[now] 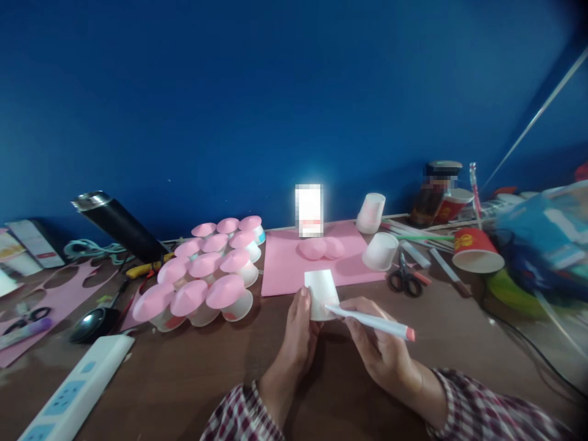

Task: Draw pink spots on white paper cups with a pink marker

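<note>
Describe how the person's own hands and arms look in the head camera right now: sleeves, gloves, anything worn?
Both hands are bare, with no gloves; no rings or watch are visible. The left hand comes out of a checked sleeve in dark red and white, its cuff at the wrist. The right hand has the same dark red and white checked sleeve, reaching to the wrist.

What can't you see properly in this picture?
Head view:
- Pen tip: meets the white cup; any mark is too small to see.
- Left hand: fingers hidden behind the cup.
- Box by the wall: pixelated.
- Jar label: pixelated.
- Blue things at right: motion-blurred, cut off by the edge.
- Power strip: cut off at the bottom edge.
</note>
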Motion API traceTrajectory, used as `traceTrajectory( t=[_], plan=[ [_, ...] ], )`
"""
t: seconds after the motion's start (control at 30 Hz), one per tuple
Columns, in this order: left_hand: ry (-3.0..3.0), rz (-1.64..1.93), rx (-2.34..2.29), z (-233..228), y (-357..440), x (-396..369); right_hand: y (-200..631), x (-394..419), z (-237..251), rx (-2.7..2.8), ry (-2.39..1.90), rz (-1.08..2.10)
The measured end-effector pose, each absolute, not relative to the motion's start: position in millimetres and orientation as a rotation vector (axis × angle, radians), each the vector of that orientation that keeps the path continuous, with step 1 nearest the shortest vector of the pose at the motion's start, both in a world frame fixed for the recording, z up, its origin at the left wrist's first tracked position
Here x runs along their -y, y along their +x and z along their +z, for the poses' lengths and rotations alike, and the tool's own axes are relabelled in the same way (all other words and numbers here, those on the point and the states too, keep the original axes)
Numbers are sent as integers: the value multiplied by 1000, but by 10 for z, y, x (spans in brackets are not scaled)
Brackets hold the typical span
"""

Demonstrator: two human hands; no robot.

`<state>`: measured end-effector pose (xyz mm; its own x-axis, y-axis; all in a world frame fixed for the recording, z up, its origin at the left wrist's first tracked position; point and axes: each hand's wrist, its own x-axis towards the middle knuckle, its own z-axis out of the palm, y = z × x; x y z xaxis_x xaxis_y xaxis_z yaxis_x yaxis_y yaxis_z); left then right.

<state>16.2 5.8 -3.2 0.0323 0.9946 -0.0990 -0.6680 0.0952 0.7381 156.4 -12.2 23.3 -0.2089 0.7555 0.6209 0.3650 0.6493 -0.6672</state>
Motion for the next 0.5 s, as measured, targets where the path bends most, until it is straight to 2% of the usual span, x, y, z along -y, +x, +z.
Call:
traceTrajectory(
  t=[0.5],
  plan=[
    [514, 1374, -799, 12, 174, -63, 1581, 111, 189, 1837, -885, 408]
  ],
)
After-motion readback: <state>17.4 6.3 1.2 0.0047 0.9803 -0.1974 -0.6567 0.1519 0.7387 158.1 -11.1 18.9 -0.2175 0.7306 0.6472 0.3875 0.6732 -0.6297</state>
